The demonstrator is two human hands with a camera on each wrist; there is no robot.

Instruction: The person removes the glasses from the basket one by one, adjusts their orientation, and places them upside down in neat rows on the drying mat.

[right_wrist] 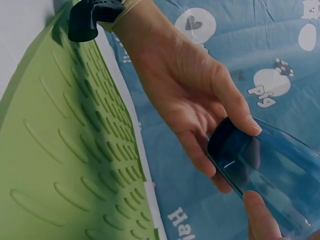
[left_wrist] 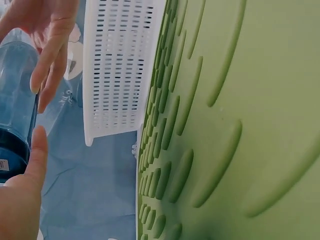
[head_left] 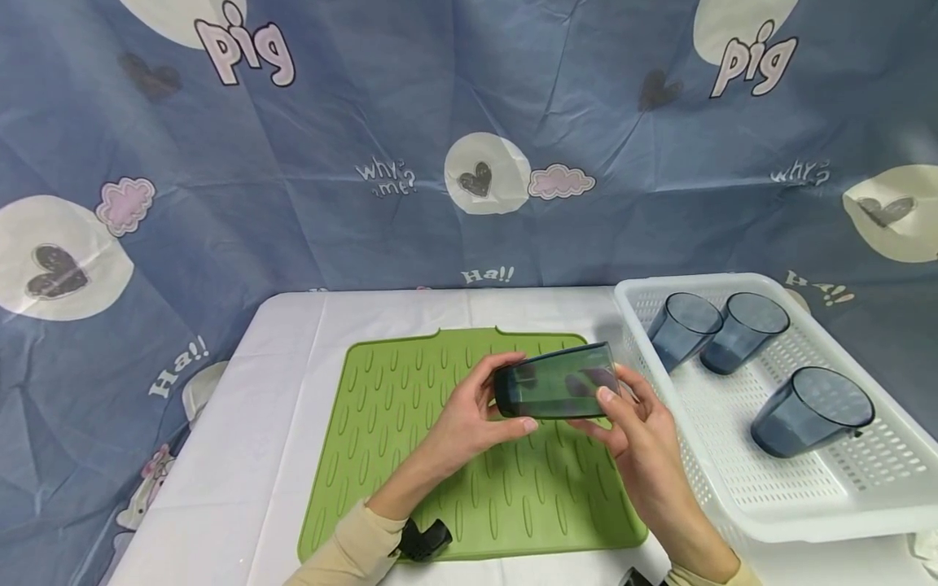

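A blue-tinted clear drinking glass (head_left: 553, 384) lies sideways in the air above a green ridged drying mat (head_left: 410, 456). My left hand (head_left: 472, 415) grips it around its thick dark base, thumb on the near side. At the rim end, my right hand (head_left: 645, 431) holds the glass between thumb and fingers. The left wrist view shows a small white label (left_wrist: 4, 164) near the base. From the right wrist, the left hand (right_wrist: 185, 95) appears curled at the base, while the right thumb (right_wrist: 260, 217) lies along the wall.
To the right stands a white perforated plastic basket (head_left: 721, 488) holding three similar glasses: one at back left (head_left: 681, 325), one beside it (head_left: 740, 334), and a tilted one nearer the front (head_left: 806, 415). A white cloth (head_left: 242, 456) covers the table; a blue printed curtain (head_left: 410, 236) hangs behind.
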